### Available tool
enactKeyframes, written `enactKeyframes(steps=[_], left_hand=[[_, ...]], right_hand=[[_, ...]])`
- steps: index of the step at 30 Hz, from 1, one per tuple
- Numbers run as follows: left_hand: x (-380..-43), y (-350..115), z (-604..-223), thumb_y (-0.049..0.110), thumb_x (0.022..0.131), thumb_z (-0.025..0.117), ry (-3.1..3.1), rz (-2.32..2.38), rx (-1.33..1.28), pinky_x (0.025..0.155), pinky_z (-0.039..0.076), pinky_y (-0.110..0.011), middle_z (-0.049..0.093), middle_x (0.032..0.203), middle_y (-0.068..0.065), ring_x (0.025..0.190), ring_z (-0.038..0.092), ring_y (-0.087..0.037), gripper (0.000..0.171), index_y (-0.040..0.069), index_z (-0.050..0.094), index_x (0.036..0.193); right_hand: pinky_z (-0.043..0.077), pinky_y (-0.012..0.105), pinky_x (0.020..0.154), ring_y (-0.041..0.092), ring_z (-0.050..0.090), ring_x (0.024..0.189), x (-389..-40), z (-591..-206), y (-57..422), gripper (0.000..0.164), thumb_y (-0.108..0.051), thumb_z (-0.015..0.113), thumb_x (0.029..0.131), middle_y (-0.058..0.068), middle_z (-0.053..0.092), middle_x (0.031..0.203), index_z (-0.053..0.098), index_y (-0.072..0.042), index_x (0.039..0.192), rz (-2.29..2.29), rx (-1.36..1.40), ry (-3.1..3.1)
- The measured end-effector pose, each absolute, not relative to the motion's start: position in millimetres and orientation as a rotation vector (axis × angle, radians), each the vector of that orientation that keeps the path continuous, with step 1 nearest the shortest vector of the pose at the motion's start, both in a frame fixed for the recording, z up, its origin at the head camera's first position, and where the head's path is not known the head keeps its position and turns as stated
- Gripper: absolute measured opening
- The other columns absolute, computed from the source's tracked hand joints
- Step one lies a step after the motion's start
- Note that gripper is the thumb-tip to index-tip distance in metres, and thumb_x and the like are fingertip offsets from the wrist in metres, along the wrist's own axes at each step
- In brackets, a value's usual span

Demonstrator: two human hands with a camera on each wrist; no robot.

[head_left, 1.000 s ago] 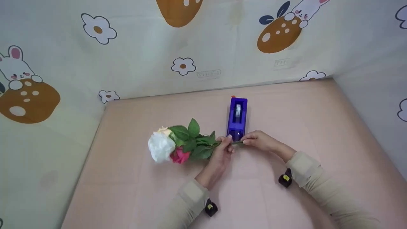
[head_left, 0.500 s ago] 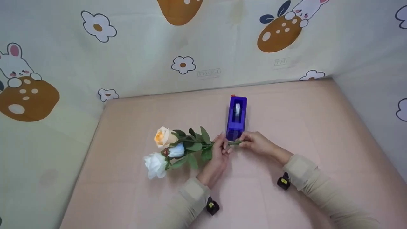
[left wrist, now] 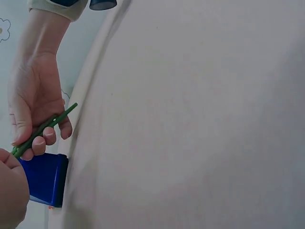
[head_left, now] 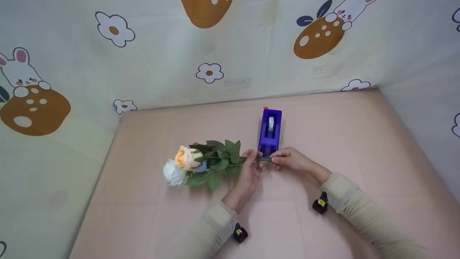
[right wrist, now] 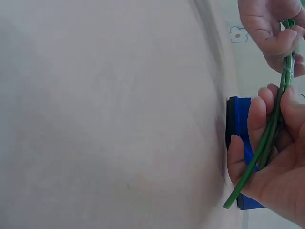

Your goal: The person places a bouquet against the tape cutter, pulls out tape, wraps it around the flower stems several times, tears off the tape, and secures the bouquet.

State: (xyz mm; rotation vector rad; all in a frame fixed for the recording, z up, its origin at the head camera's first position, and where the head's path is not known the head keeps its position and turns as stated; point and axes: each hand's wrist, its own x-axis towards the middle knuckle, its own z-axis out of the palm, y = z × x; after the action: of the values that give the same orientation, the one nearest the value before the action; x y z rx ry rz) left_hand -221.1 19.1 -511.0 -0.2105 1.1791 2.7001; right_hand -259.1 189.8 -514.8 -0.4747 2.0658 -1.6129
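Observation:
In the head view, a bunch of artificial roses point(head_left: 188, 158) lies sideways in both hands, its blooms to the left. White and cream blooms face up, a blue one is partly hidden behind leaves, and only a bit of red shows. My left hand point(head_left: 250, 172) grips the green stems just below the leaves. Nearer the stem ends, my right hand point(head_left: 293, 160) pinches the stems point(right wrist: 271, 126) between thumb and fingers. A shiny clear strip shows on the stems between the hands in the right wrist view. Right behind the hands stands a blue tape dispenser point(head_left: 270, 131).
A pale pink cloth covers the table point(head_left: 172, 226). Behind and beside it hangs a white curtain point(head_left: 161, 54) printed with rabbits and flowers. A small black device point(head_left: 240, 233) hangs at the left cuff and another point(head_left: 320, 203) at the right cuff.
The bunch has turned about its stems: the pink-red rose rolled out of sight and the cream one came up beside the white. Both hands have stayed close to the dispenser's front.

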Motion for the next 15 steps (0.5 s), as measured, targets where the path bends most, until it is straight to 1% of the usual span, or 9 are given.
enactKeyframes(steps=[3, 6, 9, 10, 12, 14, 15], left_hand=[[-221, 21, -509, 0.017, 0.097, 0.038, 1.187, 2.702, -0.191, 0.05, 0.029, -0.017, 0.046, 0.069, 0.005, 0.049, 0.035, -0.003, 0.021, 0.014, 0.041, 0.077], [-223, 22, -508, 0.02, 0.099, 0.035, 1.167, 2.695, -0.176, 0.048, 0.024, -0.015, 0.039, 0.064, 0.005, 0.047, 0.028, -0.002, 0.026, 0.015, 0.039, 0.073], [-227, 21, -509, 0.021, 0.099, 0.035, 1.158, 2.676, -0.172, 0.046, 0.021, -0.014, 0.035, 0.057, 0.007, 0.044, 0.023, -0.001, 0.031, 0.016, 0.037, 0.068], [-229, 20, -510, 0.02, 0.099, 0.036, 1.159, 2.676, -0.162, 0.045, 0.021, -0.014, 0.034, 0.055, 0.007, 0.043, 0.022, -0.001, 0.032, 0.017, 0.036, 0.067], [-231, 19, -511, 0.017, 0.098, 0.039, 1.16, 2.679, -0.135, 0.043, 0.021, -0.013, 0.031, 0.051, 0.007, 0.042, 0.022, -0.002, 0.033, 0.017, 0.036, 0.064], [-233, 17, -511, 0.013, 0.096, 0.041, 1.156, 2.688, -0.102, 0.042, 0.021, -0.013, 0.031, 0.048, 0.007, 0.041, 0.022, -0.002, 0.034, 0.017, 0.036, 0.063], [-234, 16, -511, 0.012, 0.095, 0.043, 1.153, 2.694, -0.087, 0.041, 0.021, -0.013, 0.031, 0.047, 0.007, 0.041, 0.023, -0.002, 0.033, 0.017, 0.037, 0.063]], right_hand=[[0.05, 0.021, 0.067, 0.007, 0.059, 0.068, -259, -512, 189, 0.024, -0.003, 0.057, 0.088, 0.014, 0.067, 0.08, 0.059, 0.018, 0.1, -1.616, -0.45, 2.126], [0.047, 0.018, 0.067, 0.005, 0.056, 0.07, -260, -509, 188, 0.022, -0.005, 0.059, 0.087, 0.02, 0.067, 0.086, 0.063, 0.014, 0.097, -1.509, -0.515, 2.238], [0.044, 0.017, 0.066, 0.005, 0.052, 0.07, -262, -506, 188, 0.02, -0.007, 0.06, 0.087, 0.02, 0.066, 0.088, 0.065, 0.011, 0.096, -1.374, -0.617, 2.33], [0.044, 0.018, 0.067, 0.006, 0.052, 0.072, -262, -505, 188, 0.021, -0.008, 0.06, 0.087, 0.019, 0.067, 0.09, 0.064, 0.01, 0.098, -1.339, -0.642, 2.341], [0.046, 0.021, 0.072, 0.011, 0.055, 0.08, -261, -503, 189, 0.026, -0.011, 0.058, 0.089, 0.02, 0.066, 0.098, 0.062, 0.009, 0.105, -1.282, -0.684, 2.343], [0.049, 0.029, 0.08, 0.019, 0.06, 0.088, -260, -502, 189, 0.033, -0.015, 0.052, 0.093, 0.022, 0.064, 0.106, 0.058, 0.01, 0.114, -1.25, -0.713, 2.312], [0.049, 0.034, 0.082, 0.023, 0.06, 0.091, -260, -502, 188, 0.035, -0.017, 0.049, 0.095, 0.023, 0.063, 0.107, 0.056, 0.01, 0.115, -1.244, -0.719, 2.292]])
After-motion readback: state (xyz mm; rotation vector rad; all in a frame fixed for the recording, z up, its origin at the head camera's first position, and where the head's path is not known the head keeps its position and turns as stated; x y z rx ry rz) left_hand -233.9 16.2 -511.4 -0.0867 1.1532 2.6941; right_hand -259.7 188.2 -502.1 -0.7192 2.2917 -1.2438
